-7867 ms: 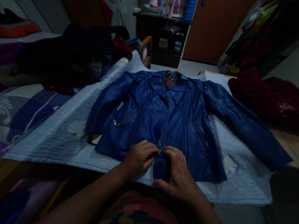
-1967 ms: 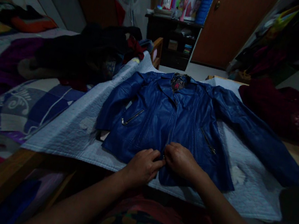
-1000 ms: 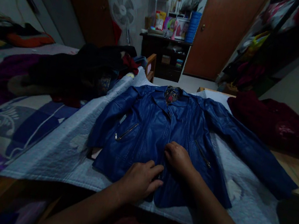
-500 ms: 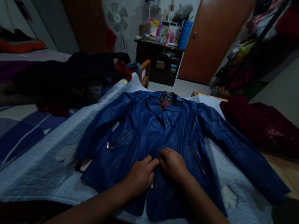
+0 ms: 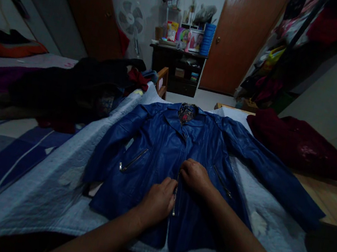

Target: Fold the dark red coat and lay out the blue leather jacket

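Note:
A blue leather-look jacket lies face up with its sleeves spread to both sides and its collar at the far end. My left hand is closed on the front edge, just left of the zipper. Slightly higher, my right hand has its fingers curled at the zipper line on the other front panel. The zipper's lower part shows below my hands; what each set of fingertips pinches is hidden. Slanted zip pockets sit on either side, the left one with a metal pull.
Under the jacket spreads a pale blue quilted cover. Dark clothes are heaped at left, and a folded maroon garment lies at right on a wooden surface. A wooden chair, fan and dark cabinet stand beyond.
My right hand has moved a little up along the zipper, away from my left hand. The gap between my hands is wider, and more of the zipper's lower part shows.

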